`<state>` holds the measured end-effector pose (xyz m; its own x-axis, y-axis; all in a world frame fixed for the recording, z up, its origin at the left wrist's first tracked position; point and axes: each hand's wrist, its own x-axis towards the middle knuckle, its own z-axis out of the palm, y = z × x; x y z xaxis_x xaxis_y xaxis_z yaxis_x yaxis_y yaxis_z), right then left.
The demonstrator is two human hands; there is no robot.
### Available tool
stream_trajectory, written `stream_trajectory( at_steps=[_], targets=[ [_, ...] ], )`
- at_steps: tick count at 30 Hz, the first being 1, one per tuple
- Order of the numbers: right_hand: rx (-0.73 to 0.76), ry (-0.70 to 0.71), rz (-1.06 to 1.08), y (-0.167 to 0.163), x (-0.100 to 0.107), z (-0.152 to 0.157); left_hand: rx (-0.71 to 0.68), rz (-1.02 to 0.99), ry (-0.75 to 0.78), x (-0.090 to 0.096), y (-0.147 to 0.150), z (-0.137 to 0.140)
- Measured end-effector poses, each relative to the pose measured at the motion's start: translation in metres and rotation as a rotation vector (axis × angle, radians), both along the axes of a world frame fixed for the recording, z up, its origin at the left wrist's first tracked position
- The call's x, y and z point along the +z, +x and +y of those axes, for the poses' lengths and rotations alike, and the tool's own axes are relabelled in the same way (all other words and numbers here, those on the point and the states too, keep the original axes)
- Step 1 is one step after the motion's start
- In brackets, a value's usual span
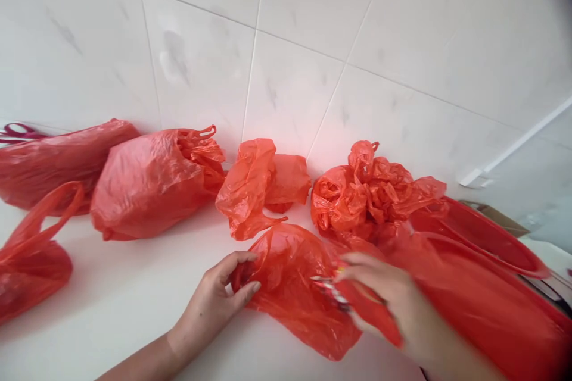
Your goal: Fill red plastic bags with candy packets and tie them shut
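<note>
A thin red plastic bag [295, 274] lies spread in front of me on the white table [179, 297]. My left hand [218, 292] is closed on the left edge of this bag, thumb and fingers pinched around it. Over the bag's right side, my right hand [379, 292] grips a red-handled tool [370, 309] with a pointed metal tip. Motion blur hides its exact kind. The metal tip points left, over the bag's plastic; whether it touches cannot be made out.
Filled red bags [152, 184] stand on the left along the tiled wall [295, 71]. A folded red bag [250, 184] and a crumpled heap of red bags [357, 196] lie behind the spread one. At right is a red basin [496, 238]. Purple scissor handles [20, 131] show far left.
</note>
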<state>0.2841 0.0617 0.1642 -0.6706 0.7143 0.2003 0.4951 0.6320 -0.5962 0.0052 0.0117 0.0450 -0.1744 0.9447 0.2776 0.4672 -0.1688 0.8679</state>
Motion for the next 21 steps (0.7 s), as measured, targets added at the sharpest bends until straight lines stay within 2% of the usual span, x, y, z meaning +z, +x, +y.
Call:
stream_trajectory(
  at_steps=[2, 3, 6, 8, 11, 14, 17, 19, 21],
  targets=[
    [0.114, 0.041, -0.070, -0.034, -0.021, 0.013, 0.006, 0.009, 0.001, -0.003, 0.000, -0.002],
    [0.116, 0.048, -0.088, -0.050, -0.032, 0.022, 0.009, 0.018, 0.005, -0.005, 0.000, -0.002],
    [0.026, 0.161, -0.208, -0.082, -0.057, 0.045, 0.011, 0.085, 0.034, -0.009, -0.002, -0.003],
    [-0.023, 0.210, -0.313, -0.088, -0.063, 0.047, 0.011, 0.178, 0.105, -0.008, -0.006, -0.004],
    [0.006, 0.216, -0.385, -0.078, -0.049, 0.032, 0.055, 0.353, 0.315, 0.003, -0.015, -0.003],
    [0.156, 0.164, -0.426, -0.061, -0.017, 0.009, 0.099, 0.445, 0.494, 0.031, -0.016, 0.008],
    [0.353, 0.129, -0.626, -0.045, 0.008, -0.002, -0.032, 0.476, 0.488, 0.068, 0.002, 0.035],
    [0.352, 0.260, -0.783, -0.030, 0.012, -0.002, -0.126, 0.466, 0.409, 0.088, 0.024, 0.060],
    [0.232, 0.514, -0.807, -0.006, 0.006, 0.002, -0.170, 0.435, 0.365, 0.098, 0.046, 0.085]
  ],
)
